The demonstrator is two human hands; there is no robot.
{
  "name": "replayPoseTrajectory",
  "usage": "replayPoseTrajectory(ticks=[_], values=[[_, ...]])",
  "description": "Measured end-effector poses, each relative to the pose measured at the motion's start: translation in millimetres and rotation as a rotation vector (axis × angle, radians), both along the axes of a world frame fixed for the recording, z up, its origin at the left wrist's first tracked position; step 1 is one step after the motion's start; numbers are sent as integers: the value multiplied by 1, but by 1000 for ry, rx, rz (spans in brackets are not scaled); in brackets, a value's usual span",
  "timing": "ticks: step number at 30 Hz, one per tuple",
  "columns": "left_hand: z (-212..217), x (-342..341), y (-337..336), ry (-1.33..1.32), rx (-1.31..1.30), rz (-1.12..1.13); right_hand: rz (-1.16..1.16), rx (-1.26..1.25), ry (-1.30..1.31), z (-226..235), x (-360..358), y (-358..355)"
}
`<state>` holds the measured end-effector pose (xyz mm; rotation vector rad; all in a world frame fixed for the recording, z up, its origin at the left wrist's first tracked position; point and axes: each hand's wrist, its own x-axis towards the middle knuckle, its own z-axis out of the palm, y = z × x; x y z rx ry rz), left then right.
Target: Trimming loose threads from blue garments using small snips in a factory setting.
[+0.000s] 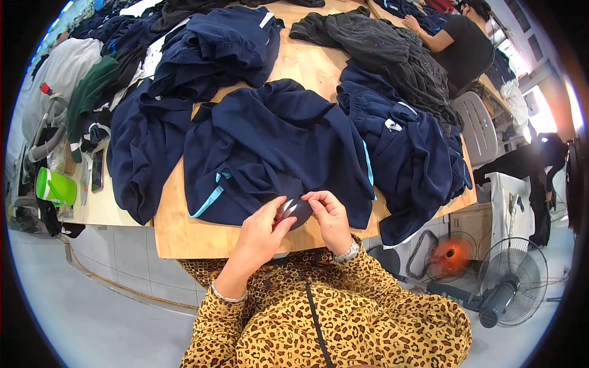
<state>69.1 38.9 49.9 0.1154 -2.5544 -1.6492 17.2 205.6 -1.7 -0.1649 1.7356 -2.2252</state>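
Observation:
A navy garment [276,135] with light blue trim lies spread on the wooden table [175,236] in front of me. At its near edge, my left hand [261,233] is closed, thumb and fingers pinching a dark fold of the cloth. A small pale, shiny piece shows beside the left fingertips; its kind cannot be made out. Close by on the right, my right hand [329,222] pinches the same fold between thumb and forefinger. Both hands are just above the table's front edge.
Folded navy garments [211,46] are piled at the back left, more navy garments [405,144] at the right. Dark grey garments [386,49] lie beyond. A green bucket [56,187] stands far left. A standing fan [512,282] is at lower right; a co-worker [466,46] sits at back right.

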Motion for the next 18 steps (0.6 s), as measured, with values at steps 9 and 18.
replayPoseTrajectory(ticks=[9,18], values=[[-6,5,3,-71,-152,-29,-33,-236,-234,9,0,-2],[-8,-1,7,-87,-104,-13,-31,-223,-270,16,2,-4]])
